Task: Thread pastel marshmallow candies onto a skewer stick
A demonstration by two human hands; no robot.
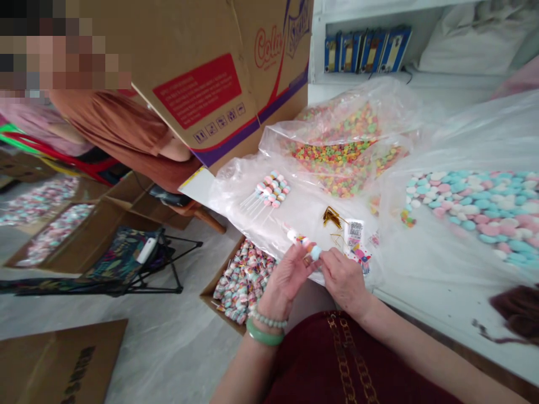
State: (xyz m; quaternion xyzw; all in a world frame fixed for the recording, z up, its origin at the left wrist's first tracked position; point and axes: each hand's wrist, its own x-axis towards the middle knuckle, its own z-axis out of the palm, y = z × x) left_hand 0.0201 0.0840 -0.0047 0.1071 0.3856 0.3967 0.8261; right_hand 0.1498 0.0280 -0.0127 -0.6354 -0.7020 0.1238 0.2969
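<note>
Between my two hands is a marshmallow skewer (pixel 314 252) in pink, white, blue and orange pieces. My left hand (pixel 288 275) is closed around its middle, with the fingers near the coloured pieces. At its right end my right hand (pixel 344 279) pinches close to a blue marshmallow; the fingertips are partly hidden. Beyond my hands, a bunch of marshmallow skewers (pixel 273 189) with white sticks lies on the clear plastic sheet. Gold twist ties (pixel 331 216) and printed paper labels (pixel 356 240) lie just past my right hand.
Clear bags hold colourful ring candies (pixel 341 154) and pastel marshmallows (pixel 484 210) on the white table (pixel 425 317). A big cardboard box (pixel 202 67) stands at the back left. Below the table edge, an open box holds wrapped skewers (pixel 244 283). A seated person (pixel 122 123) and a folding stool (pixel 130 252) are left.
</note>
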